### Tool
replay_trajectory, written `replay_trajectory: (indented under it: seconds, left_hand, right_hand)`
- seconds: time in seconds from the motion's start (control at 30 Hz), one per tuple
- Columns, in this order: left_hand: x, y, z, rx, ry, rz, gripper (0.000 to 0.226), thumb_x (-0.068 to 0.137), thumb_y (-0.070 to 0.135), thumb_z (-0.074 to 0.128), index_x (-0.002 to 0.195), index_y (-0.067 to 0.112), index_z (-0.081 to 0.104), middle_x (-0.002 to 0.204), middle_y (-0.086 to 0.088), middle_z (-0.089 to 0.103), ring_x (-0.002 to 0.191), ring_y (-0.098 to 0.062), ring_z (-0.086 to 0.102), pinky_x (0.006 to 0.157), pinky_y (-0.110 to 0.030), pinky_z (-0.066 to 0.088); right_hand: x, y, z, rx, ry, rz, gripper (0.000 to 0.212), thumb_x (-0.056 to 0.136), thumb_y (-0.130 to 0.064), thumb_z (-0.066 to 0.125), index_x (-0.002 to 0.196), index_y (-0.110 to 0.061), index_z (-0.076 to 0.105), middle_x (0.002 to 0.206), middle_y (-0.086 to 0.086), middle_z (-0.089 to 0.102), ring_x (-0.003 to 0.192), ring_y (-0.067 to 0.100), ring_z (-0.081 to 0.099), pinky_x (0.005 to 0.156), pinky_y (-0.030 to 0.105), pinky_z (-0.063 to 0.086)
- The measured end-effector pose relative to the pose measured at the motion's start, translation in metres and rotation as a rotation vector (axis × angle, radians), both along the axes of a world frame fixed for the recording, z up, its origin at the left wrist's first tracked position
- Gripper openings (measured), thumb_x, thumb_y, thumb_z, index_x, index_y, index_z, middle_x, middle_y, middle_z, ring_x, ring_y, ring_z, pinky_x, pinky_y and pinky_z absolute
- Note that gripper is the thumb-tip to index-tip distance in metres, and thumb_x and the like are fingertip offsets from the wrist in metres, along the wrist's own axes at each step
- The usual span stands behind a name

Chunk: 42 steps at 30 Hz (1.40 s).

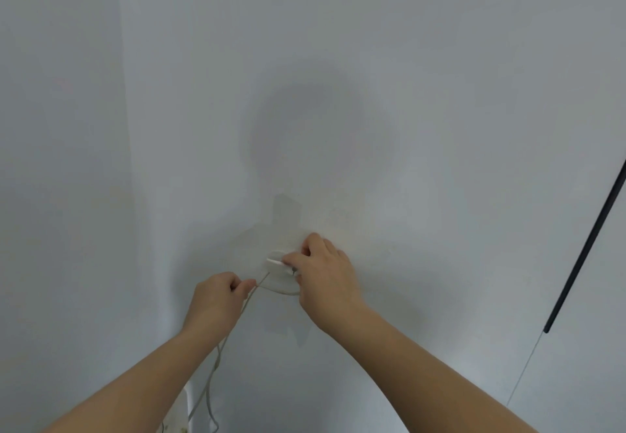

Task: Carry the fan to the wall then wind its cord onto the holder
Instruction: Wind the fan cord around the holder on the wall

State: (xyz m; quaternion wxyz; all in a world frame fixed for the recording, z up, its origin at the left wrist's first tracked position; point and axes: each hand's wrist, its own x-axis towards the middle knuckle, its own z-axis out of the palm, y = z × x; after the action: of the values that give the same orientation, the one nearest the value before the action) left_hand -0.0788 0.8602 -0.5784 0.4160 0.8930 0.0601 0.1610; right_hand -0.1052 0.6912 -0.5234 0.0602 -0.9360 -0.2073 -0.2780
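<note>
One holder [275,262], small and white, sat on the pale wall [440,93] just below the middle of the view. The right grip [325,273] lay at the holder's 3 o'clock, fingers curled round its right edge and thumb pressed on its front; whether it also caught the cord could not be told. The left grip [216,293], at the holder's 8 o'clock, was closed with thumb and forefinger pinching the one cord [216,358]. A short, taut stretch of the cord ran from that pinch up to the holder at 2 o'clock. One slack arc curved under the holder toward the right grip. From the left grip the cord fell toward 6 o'clock beside the forearm, in two strands that reached the bottom edge. One round shadow [321,141] lay on the wall at the holder's 12 o'clock. One dark rod [582,249] slanted along the view's 3 o'clock edge.
</note>
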Motion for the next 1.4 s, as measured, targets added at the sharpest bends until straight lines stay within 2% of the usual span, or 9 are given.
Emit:
replay_trajectory:
  seconds: [0.2, 0.47, 0.57, 0.67, 0.77, 0.87, 1.0, 1.13, 1.4]
  left_hand:
    - [0.005, 0.015, 0.001, -0.121, 0.021, 0.1, 0.037, 0.093, 0.034, 0.058, 0.07, 0.007, 0.066, 0.064, -0.01, 0.062, 0.061, -0.024, 0.056, 0.055, -0.027, 0.04]
    - [0.008, 0.018, -0.001, -0.17, 0.045, 0.128, 0.036, 0.094, 0.035, 0.057, 0.072, 0.008, 0.066, 0.067, -0.01, 0.063, 0.062, -0.023, 0.056, 0.052, -0.026, 0.039]
    - [0.007, 0.02, -0.001, -0.191, 0.037, 0.118, 0.035, 0.093, 0.035, 0.058, 0.071, 0.008, 0.066, 0.067, -0.008, 0.062, 0.062, -0.022, 0.055, 0.052, -0.026, 0.038]
    - [0.006, 0.018, -0.001, -0.192, 0.024, 0.11, 0.035, 0.093, 0.034, 0.058, 0.072, 0.008, 0.066, 0.067, -0.008, 0.062, 0.063, -0.021, 0.055, 0.053, -0.026, 0.038]
    - [0.004, 0.016, 0.001, -0.222, 0.01, 0.124, 0.033, 0.093, 0.035, 0.057, 0.074, 0.009, 0.067, 0.068, -0.006, 0.062, 0.064, -0.02, 0.055, 0.054, -0.026, 0.038]
    - [0.004, 0.014, 0.005, -0.259, -0.024, 0.14, 0.032, 0.093, 0.034, 0.057, 0.077, 0.008, 0.068, 0.07, -0.004, 0.062, 0.068, -0.02, 0.055, 0.058, -0.028, 0.038]
    - [0.003, 0.011, 0.009, -0.363, -0.06, 0.136, 0.031, 0.091, 0.035, 0.058, 0.077, 0.01, 0.068, 0.067, -0.006, 0.062, 0.065, -0.022, 0.055, 0.06, -0.029, 0.041]
    - [0.002, 0.007, 0.011, -0.459, -0.097, 0.146, 0.029, 0.091, 0.034, 0.059, 0.076, 0.01, 0.067, 0.064, -0.003, 0.057, 0.062, -0.022, 0.051, 0.063, -0.031, 0.043]
    - [0.005, 0.006, 0.018, -0.51, -0.14, 0.152, 0.027, 0.09, 0.033, 0.061, 0.075, 0.012, 0.067, 0.067, -0.005, 0.059, 0.063, -0.023, 0.051, 0.065, -0.034, 0.044]
  right_hand:
    - [-0.002, -0.002, 0.005, 0.033, 0.087, 0.024, 0.044, 0.082, -0.001, 0.054, 0.118, -0.025, 0.061, 0.109, 0.001, 0.042, 0.102, 0.021, 0.043, 0.086, 0.028, 0.033]
    - [-0.003, 0.0, 0.001, 0.008, 0.001, -0.009, 0.035, 0.079, -0.026, 0.067, 0.112, -0.026, 0.058, 0.11, 0.0, 0.043, 0.102, 0.02, 0.043, 0.089, 0.031, 0.036]
    - [-0.001, 0.009, -0.004, 0.0, -0.067, -0.08, 0.029, 0.073, -0.028, 0.076, 0.098, -0.024, 0.062, 0.103, 0.002, 0.048, 0.097, 0.023, 0.047, 0.081, 0.033, 0.04]
    - [0.005, 0.016, -0.008, -0.032, -0.081, -0.192, 0.038, 0.053, -0.022, 0.086, 0.082, -0.025, 0.06, 0.091, 0.002, 0.05, 0.083, 0.023, 0.051, 0.067, 0.032, 0.04]
    - [0.008, 0.019, -0.011, -0.043, -0.1, -0.243, 0.044, 0.043, -0.017, 0.088, 0.076, -0.024, 0.059, 0.085, 0.003, 0.05, 0.077, 0.024, 0.05, 0.062, 0.032, 0.037]
    - [0.009, 0.02, -0.012, -0.032, -0.119, -0.264, 0.043, 0.041, -0.014, 0.086, 0.072, -0.024, 0.059, 0.082, 0.003, 0.049, 0.075, 0.024, 0.05, 0.06, 0.032, 0.035]
    - [0.012, 0.017, -0.013, -0.03, -0.129, -0.245, 0.042, 0.043, -0.018, 0.088, 0.072, -0.027, 0.06, 0.082, 0.001, 0.048, 0.075, 0.022, 0.05, 0.06, 0.03, 0.033]
    - [0.01, 0.014, -0.013, 0.001, -0.153, -0.189, 0.032, 0.052, -0.024, 0.084, 0.076, -0.027, 0.062, 0.082, 0.001, 0.049, 0.075, 0.023, 0.051, 0.061, 0.031, 0.039]
    - [0.008, 0.009, -0.013, -0.011, -0.139, -0.113, 0.021, 0.073, -0.038, 0.072, 0.09, -0.028, 0.065, 0.092, 0.0, 0.048, 0.087, 0.022, 0.049, 0.073, 0.032, 0.039]
